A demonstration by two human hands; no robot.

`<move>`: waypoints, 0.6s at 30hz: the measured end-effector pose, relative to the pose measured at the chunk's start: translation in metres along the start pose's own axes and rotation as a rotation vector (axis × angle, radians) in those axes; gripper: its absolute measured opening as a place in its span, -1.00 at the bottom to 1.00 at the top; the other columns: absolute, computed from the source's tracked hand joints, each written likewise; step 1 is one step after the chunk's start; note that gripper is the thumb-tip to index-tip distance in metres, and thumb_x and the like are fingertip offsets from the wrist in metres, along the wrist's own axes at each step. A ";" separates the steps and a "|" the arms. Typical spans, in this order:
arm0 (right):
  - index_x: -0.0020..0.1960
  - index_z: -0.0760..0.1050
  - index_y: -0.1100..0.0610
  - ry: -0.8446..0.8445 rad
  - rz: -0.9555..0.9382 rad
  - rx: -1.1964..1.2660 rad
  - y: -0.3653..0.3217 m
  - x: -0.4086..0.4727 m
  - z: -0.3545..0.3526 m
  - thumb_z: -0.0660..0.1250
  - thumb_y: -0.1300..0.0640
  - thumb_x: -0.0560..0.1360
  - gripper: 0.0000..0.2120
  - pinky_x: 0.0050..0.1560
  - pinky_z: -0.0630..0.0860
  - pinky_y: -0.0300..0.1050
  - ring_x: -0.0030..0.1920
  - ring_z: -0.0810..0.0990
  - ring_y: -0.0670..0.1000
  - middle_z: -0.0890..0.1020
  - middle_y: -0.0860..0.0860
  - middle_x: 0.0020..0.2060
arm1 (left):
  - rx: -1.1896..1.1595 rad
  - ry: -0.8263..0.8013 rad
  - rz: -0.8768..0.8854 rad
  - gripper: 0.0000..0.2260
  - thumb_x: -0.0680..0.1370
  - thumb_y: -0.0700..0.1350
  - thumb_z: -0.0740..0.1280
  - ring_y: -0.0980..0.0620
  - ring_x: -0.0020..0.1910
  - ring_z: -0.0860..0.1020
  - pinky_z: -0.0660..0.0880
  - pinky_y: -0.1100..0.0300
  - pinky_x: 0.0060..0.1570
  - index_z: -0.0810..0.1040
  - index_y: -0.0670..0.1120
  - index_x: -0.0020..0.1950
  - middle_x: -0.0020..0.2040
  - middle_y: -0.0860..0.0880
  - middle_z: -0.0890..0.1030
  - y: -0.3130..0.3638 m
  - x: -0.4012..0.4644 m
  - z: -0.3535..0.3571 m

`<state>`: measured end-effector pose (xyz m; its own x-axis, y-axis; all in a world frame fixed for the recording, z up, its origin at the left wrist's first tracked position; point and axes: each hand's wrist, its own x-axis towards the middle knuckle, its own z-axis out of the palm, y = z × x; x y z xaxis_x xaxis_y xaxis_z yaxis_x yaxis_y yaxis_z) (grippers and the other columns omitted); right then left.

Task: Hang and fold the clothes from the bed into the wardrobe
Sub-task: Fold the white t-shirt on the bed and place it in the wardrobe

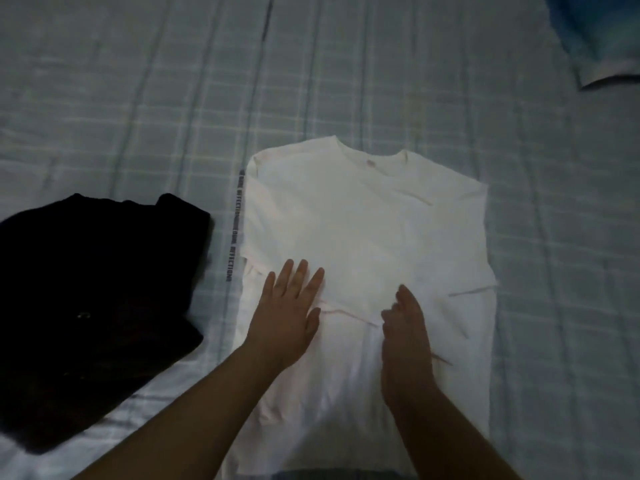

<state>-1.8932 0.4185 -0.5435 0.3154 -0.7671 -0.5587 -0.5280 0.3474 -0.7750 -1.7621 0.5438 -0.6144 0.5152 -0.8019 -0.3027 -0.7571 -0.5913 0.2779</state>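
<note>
A white shirt (367, 244) lies flat on the bed (138, 98), collar away from the person, its sleeves apparently folded in so the body forms a rough rectangle. The left hand (291, 306) rests palm down on the lower left part of the shirt, fingers straight and slightly spread. The right hand (405, 327) is over the shirt's middle, turned on edge with its fingers together; whether it touches the cloth or pinches the small ridge of fabric beside it cannot be told, though it looks relaxed rather than gripping.

The likely risk lies in the creases. A ridge runs across the shirt between the two hands, and another wrinkle shows near the right edge; if the next fold is made over these, they would be pressed in and the result would come out lopsided. The left sleeve fold also sits loosely, so a quick lift of the hem could let it slip out.

A black garment (93, 306) lies bunched on the bed just left of the shirt, apart from it, and a blue cloth (602, 36) shows at the far right corner. No wardrobe, basket or other container is in view, so nothing can be said of what has been put away.
</note>
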 end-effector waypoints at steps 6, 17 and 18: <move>0.59 0.12 0.00 -0.160 -0.197 -0.426 -0.010 0.024 0.083 0.19 0.20 0.63 -0.43 0.52 0.08 -0.14 0.55 0.17 -0.06 0.20 -0.09 0.57 | -0.072 0.061 -0.170 -0.42 0.61 0.12 -0.08 -0.15 0.61 -0.04 -0.02 -0.14 0.55 0.00 -0.01 0.63 0.62 -0.14 0.06 -0.051 0.004 -0.009; 0.49 0.33 0.12 -0.277 -0.594 -0.694 -0.067 0.122 0.197 0.32 0.15 0.56 -0.49 0.42 0.12 -0.25 0.43 0.36 0.04 0.44 0.03 0.43 | -0.913 0.321 -0.630 -0.62 0.58 -0.14 0.34 0.11 0.15 0.53 0.37 0.41 0.11 0.41 0.01 0.40 0.20 0.04 0.52 -0.094 0.036 -0.015; 0.47 0.35 0.12 -0.287 -0.614 -0.738 -0.073 0.135 0.208 0.32 0.11 0.56 -0.50 0.44 0.18 -0.16 0.39 0.40 0.07 0.47 0.04 0.39 | -0.944 0.296 -0.666 -0.63 0.58 -0.13 0.36 0.14 0.06 0.54 0.36 0.44 -0.01 0.41 0.02 0.37 0.13 0.06 0.53 -0.096 0.042 -0.018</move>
<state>-1.6481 0.4021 -0.6239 0.8246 -0.5078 -0.2491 -0.5363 -0.5618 -0.6299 -1.6610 0.5653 -0.6375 0.8611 -0.2284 -0.4542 0.2257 -0.6287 0.7442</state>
